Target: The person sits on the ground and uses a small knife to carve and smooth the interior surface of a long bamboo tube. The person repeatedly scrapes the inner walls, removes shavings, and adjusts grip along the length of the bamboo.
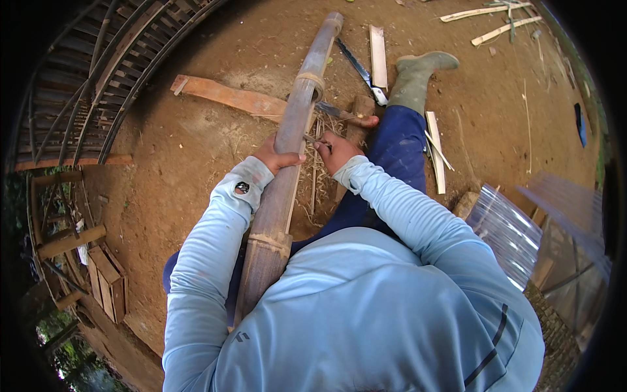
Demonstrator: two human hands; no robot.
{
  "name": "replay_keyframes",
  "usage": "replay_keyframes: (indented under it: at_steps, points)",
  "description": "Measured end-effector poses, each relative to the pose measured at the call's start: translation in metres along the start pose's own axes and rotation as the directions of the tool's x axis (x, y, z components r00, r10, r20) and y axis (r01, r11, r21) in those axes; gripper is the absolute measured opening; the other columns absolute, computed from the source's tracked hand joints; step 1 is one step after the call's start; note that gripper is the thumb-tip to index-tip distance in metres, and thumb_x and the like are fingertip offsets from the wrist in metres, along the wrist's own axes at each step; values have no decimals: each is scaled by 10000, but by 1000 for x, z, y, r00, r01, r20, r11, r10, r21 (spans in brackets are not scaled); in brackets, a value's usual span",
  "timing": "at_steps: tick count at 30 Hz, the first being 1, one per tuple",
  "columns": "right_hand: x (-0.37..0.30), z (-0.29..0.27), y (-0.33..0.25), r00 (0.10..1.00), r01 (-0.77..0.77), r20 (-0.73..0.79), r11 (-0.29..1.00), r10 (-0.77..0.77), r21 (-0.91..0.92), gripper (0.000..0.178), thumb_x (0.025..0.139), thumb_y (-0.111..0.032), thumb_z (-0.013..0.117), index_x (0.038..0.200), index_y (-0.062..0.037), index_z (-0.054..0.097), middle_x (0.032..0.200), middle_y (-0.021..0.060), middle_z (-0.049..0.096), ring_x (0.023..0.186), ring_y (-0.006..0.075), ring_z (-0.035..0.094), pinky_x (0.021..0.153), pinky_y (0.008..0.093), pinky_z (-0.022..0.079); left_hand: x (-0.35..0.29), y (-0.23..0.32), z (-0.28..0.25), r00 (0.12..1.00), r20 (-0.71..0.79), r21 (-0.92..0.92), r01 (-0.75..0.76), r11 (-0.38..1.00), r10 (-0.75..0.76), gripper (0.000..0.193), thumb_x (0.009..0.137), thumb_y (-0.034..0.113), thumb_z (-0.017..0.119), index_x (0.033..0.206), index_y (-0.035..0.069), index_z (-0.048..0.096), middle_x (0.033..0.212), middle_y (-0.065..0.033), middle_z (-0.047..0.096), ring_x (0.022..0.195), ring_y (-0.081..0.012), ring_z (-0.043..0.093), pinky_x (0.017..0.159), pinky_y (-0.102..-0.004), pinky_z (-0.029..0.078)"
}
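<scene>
A thick bamboo pole (287,160) with ringed joints slopes from my lap up and away to the right. My left hand (277,155) is closed on it, thumb across its upper face and fingers round the left side. Against the pole's right edge, my right hand (334,151) pinches a short, thin, dark tool (311,138). Its tip meets the bamboo; most of it is hidden in my fingers, so its kind cannot be told. Just beyond that hand lies a machete (356,118) with a wooden handle, its blade partly behind the pole.
A handsaw (358,67) with a white handle lies beyond the pole, beside a split bamboo strip (378,55). An orange-brown plank (225,96) passes under the pole. Shavings litter the dirt floor. Slatted bamboo furniture (98,78) stands left; clear corrugated sheets (506,228) stand right.
</scene>
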State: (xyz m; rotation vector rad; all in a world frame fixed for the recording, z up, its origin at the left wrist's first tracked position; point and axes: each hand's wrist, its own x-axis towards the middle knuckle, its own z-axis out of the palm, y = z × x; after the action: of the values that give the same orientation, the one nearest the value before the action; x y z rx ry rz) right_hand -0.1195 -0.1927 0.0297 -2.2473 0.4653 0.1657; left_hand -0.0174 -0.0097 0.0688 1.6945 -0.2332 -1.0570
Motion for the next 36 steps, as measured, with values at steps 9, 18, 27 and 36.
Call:
replay_keyframes:
  at_steps: [9,18,27,36]
  points:
    - [4,-3,-7,999,-17,-49,1000,16,-23,282,913,-343,546,986,-78,606,873,222,653,860,409,627,750,454,484,3,-7,-1,999,33,5,-33,999,33,864,610,257,856,1289,-55,423,1104,-156,601,1002,-249,587,880,-350,459]
    - [58,-1,1,996,-83,-36,996,82,-28,311,925,-364,497,1068,-107,598,1009,223,644,982,415,597,863,476,461,2,-9,-4,1000,-10,4,-18,1000,18,866,619,254,852,1298,-55,413,1120,-162,602,1017,-257,590,899,-351,459]
    - [54,12,16,994,-66,-90,997,70,50,297,918,-364,514,1043,-114,616,976,208,653,956,405,609,857,463,467,7,-7,-5,1000,20,29,-7,1000,6,861,611,254,860,1291,-45,427,1127,-152,606,1017,-255,590,899,-346,458]
    - [58,-5,8,990,-109,-93,994,105,-34,313,920,-375,521,1037,-96,599,909,189,663,926,389,625,827,459,471,-1,-1,1,999,-35,103,-19,995,23,896,613,271,855,1314,-44,396,1168,-164,583,1066,-257,567,942,-347,433]
